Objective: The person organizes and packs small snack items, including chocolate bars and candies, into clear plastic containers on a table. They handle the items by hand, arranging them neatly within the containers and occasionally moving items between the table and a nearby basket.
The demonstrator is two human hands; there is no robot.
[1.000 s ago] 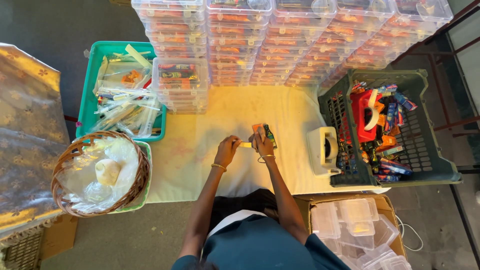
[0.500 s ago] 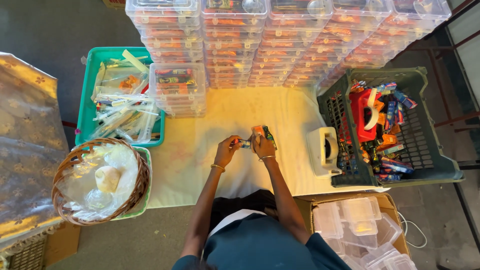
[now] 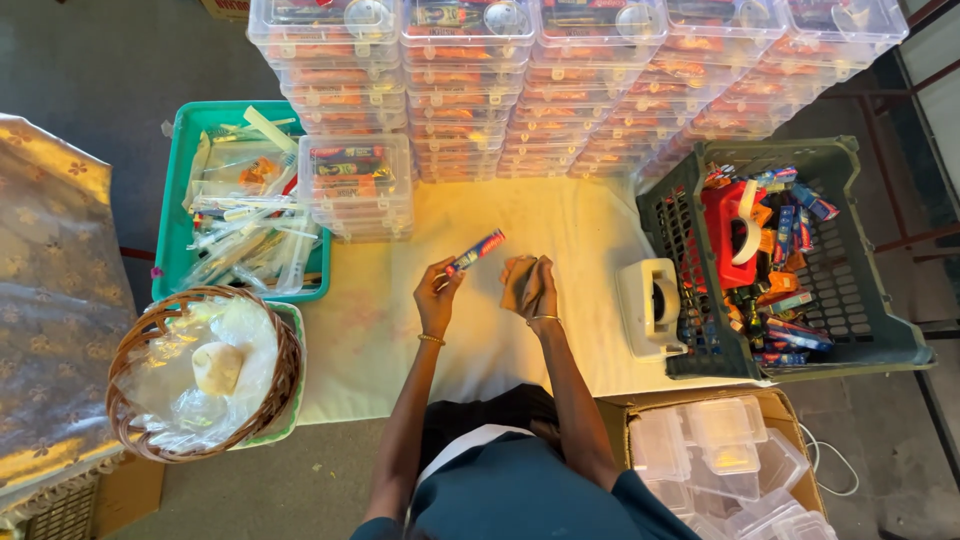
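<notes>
Left hand (image 3: 437,298) pinching a slim red-and-blue tube (image 3: 476,251) above mid-bench (image 3: 580,215), right hand (image 3: 528,285) clenched around something mostly hidden, stacked clear boxes (image 3: 560,80) cut off along the far edge.

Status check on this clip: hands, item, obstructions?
Left hand grips slim multicoloured tube, raised. Right hand closed over something small, unidentifiable. Nothing between them on cream cloth-covered table.

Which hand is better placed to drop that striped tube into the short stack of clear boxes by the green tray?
Probably left. The left hand already pinches the striped tube and sits nearer the short stack of clear boxes. The right hand is closed, farther over toward the grey crate.
</notes>
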